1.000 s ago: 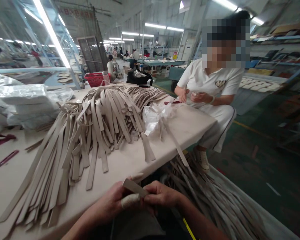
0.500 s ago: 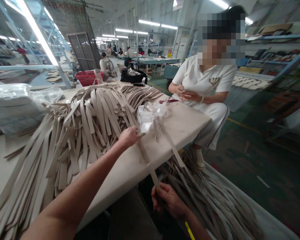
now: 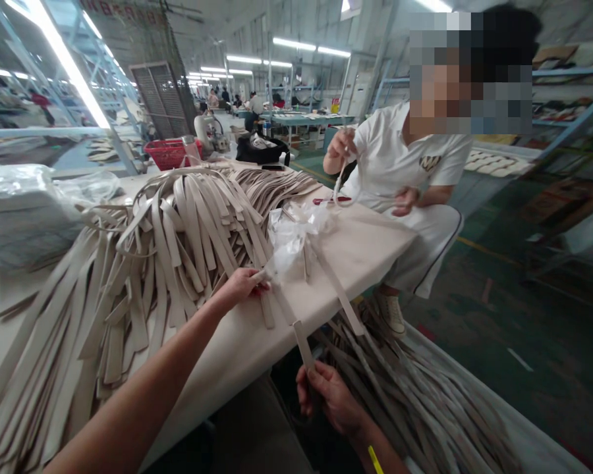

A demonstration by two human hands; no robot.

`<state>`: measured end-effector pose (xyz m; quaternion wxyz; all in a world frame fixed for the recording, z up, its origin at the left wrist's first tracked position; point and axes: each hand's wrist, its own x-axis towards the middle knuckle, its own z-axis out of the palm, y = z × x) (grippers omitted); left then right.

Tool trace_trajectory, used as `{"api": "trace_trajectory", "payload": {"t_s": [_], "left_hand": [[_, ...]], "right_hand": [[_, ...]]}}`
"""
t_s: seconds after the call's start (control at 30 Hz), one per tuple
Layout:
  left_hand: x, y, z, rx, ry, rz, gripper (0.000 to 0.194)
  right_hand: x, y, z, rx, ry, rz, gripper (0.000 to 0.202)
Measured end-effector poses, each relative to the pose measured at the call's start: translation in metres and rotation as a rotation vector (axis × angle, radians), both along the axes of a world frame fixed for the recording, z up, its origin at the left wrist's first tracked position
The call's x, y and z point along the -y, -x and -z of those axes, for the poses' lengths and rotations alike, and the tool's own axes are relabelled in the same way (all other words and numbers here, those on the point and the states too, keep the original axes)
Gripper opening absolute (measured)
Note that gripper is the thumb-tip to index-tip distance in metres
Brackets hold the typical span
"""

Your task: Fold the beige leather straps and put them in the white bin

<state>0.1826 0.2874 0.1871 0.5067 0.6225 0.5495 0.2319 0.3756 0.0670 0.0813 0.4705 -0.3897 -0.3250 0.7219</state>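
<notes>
My right hand (image 3: 330,394) is closed around a flat beige strap (image 3: 304,343) below the table's front edge. The strap's squared end points up and away from me. Over the table, my left hand (image 3: 244,286) is closed in a pinch, thumb forward. Another beige strap (image 3: 267,312) comes out beneath its fingers, its short end lying toward the table edge; the grip itself is partly hidden. Just beyond that hand lies a crumpled clear plastic bag (image 3: 291,237). A large heap of similar straps (image 3: 178,230) spreads to the left of it.
A co-worker in white (image 3: 410,164) sits at the table's far right corner, holding up a thin pale strip (image 3: 340,181). Loose straps (image 3: 415,388) hang and pile below the table at right. A plastic-wrapped stack (image 3: 20,210) and a red basket (image 3: 168,154) stand on the left.
My left hand has moved left and toward me, away from the strap in my right hand. My right hand has barely moved. The co-worker has parted their hands and raised one with a strip.
</notes>
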Motion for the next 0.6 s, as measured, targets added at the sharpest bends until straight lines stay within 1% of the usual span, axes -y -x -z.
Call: {"api": "trace_trajectory", "payload": {"t_s": [0.07, 0.13, 0.27, 0.37, 0.47, 0.53, 0.6], "left_hand": [[0.015, 0.013, -0.006, 0.074, 0.036, -0.002, 0.034], [0.03, 0.027, -0.008, 0.151, 0.064, -0.022, 0.038], [0.058, 0.049, -0.005, 0.287, 0.127, -0.121, 0.044], [0.076, 0.061, -0.003, 0.349, 0.154, -0.18, 0.045], [0.094, 0.069, -0.006, 0.408, 0.154, -0.225, 0.042], [0.107, 0.073, -0.007, 0.43, 0.145, -0.246, 0.04], [0.12, 0.075, -0.007, 0.428, 0.124, -0.245, 0.04]], "right_hand": [[-0.001, 0.004, -0.002, -0.024, -0.014, 0.007, 0.047], [-0.002, 0.007, -0.005, -0.04, -0.026, 0.01, 0.046], [-0.009, 0.012, -0.016, -0.06, -0.074, 0.034, 0.045], [-0.021, 0.014, -0.031, -0.086, -0.146, 0.091, 0.042], [-0.034, 0.018, -0.05, -0.119, -0.201, 0.144, 0.039], [-0.041, 0.025, -0.064, -0.134, -0.206, 0.122, 0.037], [-0.047, 0.035, -0.074, -0.12, -0.218, 0.052, 0.035]]}}
